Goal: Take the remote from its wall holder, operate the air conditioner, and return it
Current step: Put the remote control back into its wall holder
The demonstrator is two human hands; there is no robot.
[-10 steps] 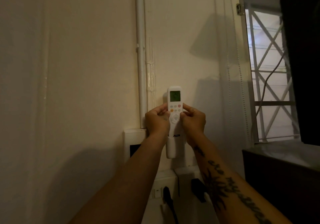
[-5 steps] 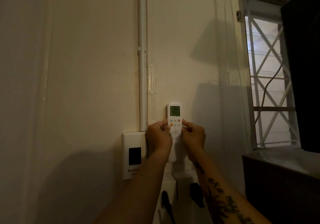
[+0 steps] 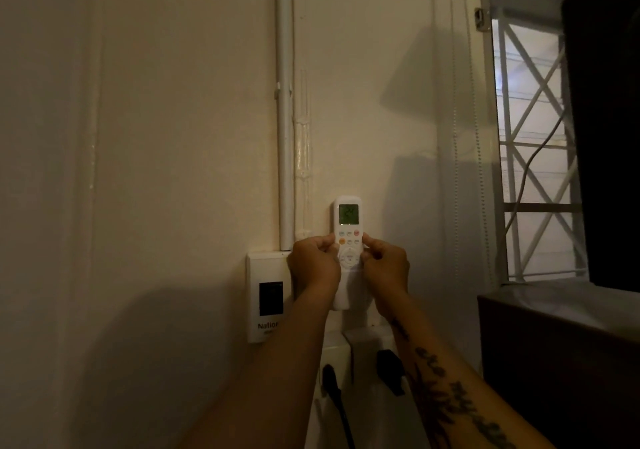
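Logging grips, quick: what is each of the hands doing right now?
Left hand: closed on the AC remote.
Right hand: closed on the same remote.

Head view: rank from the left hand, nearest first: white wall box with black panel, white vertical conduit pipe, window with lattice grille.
1. White wall box with black panel: just left of the left hand.
2. White vertical conduit pipe: above it.
3. Window with lattice grille: far right.

The remote [image 3: 347,237] screen reads "24"; wall box [image 3: 266,296] shows "Natio".
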